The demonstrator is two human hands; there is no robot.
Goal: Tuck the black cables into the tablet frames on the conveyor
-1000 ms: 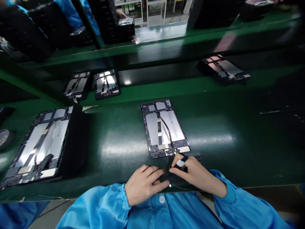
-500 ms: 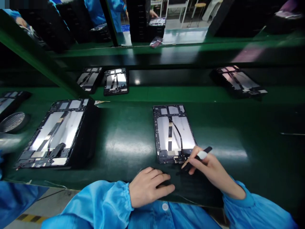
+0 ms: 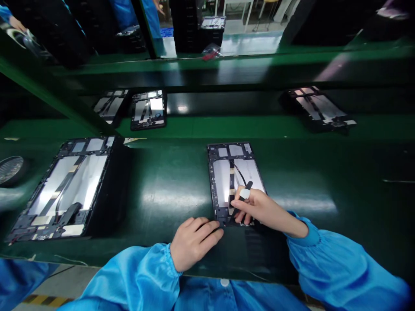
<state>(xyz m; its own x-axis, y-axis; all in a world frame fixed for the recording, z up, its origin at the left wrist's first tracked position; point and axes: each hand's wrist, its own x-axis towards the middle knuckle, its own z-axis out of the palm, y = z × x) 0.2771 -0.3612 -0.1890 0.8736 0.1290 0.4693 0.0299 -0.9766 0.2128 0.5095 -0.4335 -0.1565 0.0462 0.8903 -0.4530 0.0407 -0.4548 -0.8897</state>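
An opened tablet lies face down on the green bench, its silver inner plates and a black cable showing. My right hand is closed round a thin black tool like a pen, its tip down on the tablet's near edge. A white band sits on the tool by my fingers. My left hand rests flat on the bench, fingers stretched out, the fingertips touching the tablet's near left corner. Both arms wear blue sleeves.
A stack of open tablets stands at the left, beside a round metal dish. More open tablets lie on the belt behind, one at the right. Black trays and people in blue are beyond the far rail.
My right hand has moved left and up onto the tablet's lower edge with the tool. My left hand slid forward to the tablet's corner.
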